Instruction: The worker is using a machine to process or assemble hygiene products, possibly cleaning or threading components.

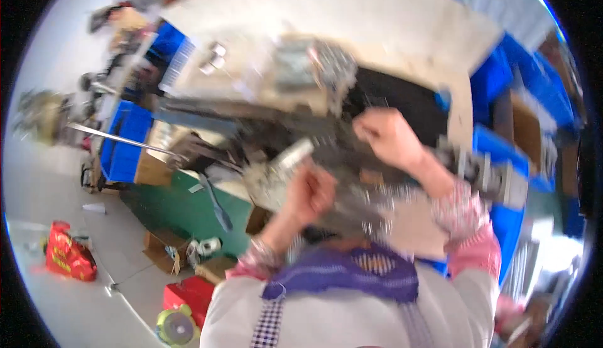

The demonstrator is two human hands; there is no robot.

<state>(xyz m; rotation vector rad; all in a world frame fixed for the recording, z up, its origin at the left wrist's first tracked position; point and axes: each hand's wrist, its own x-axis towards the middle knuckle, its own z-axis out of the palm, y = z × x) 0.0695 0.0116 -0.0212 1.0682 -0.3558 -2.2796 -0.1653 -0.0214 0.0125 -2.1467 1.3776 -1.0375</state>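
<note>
The picture is smeared by motion. My left hand (pixel 311 192) is closed, with its fingertips beside a pale oblong piece (pixel 293 156); whether they grip it I cannot tell. Higher and to the right, my right hand (pixel 391 139) is curled with thumb and fingers together, and anything inside it is hidden. Both hands are over a dark metal machine or bench fixture (pixel 326 150) that spans the middle. Behind it lies a heap of grey metallic pieces, perhaps in clear bags (pixel 314 65), and a black mat or surface (pixel 399 100) stretches right of them.
A pale worktop (pixel 389 12) curves behind the machine. Blue bins stand at right (pixel 502 147) and left (pixel 125 141). A long metal rod (pixel 122 139) juts out leftward. On the floor are a red bag (pixel 69 254), a cardboard box (pixel 166 252) and a red box (pixel 188 299).
</note>
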